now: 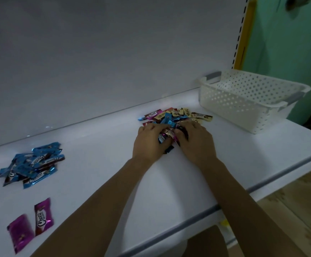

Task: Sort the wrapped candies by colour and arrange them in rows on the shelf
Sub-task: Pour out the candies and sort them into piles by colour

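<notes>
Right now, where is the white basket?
In the head view the white basket stands on the right end of the shelf, just behind and right of the mixed candy pile.

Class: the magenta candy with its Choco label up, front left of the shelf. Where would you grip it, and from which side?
Probably from above, pinching the far crimped end of the magenta candy. It lies flat, long axis pointing away, and that end juts past the second magenta candy close on its left.

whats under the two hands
Mixed candies: the left hand and right hand grip some pink and dark ones between them. Whatever lies beneath the palms is covered.
</notes>
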Demonstrator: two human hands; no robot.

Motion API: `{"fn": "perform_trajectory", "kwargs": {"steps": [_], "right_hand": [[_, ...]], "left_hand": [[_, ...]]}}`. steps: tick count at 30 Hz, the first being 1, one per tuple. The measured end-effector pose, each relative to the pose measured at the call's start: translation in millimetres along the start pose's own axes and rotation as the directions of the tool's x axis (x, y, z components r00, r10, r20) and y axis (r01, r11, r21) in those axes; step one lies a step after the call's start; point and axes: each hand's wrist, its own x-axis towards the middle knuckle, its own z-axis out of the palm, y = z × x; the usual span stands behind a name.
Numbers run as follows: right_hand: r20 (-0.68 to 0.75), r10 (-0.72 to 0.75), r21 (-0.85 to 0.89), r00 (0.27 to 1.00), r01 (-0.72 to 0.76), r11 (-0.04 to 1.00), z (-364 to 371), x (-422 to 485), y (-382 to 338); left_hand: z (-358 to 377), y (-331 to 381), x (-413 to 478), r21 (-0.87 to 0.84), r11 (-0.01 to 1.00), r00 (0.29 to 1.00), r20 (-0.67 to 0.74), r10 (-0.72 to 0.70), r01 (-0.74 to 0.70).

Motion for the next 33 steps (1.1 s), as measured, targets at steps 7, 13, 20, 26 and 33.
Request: {"fn": "perform_trajectory", "kwargs": {"steps": [7,13,20,26,33], "right_hand": [[0.015,0.018,0.006,1.000,-0.018,1.000,-3,-1,0],[-0.067,-0.093,-0.014,0.993,0.092,0.996,2,-2,-1],[-0.225,-0.327,-0.020,0.918,0.331,0.943,3,-5,-20],[0.460,0.237,0.874,0.856,-0.484,0.050,-6,-3,-115],[0.554,0.132,0.779,0.822,-0.456,-0.430,15,-8,-147]], "left_hand": [[-1,-1,5,-0.276,0.958,0.983,-0.142,-0.120,0.077],[-15,-7,5,-0.825,0.501,0.874,-0.018,-0.485,0.261],[-40,-5,-1,-0.971,-0.066,0.744,0.219,-0.631,0.230],[-73,7,-13,-0.948,-0.231,0.817,0.307,-0.488,0.218],[-84,6,-28,-0.975,0.014,0.809,0.176,-0.561,0.222]]}}
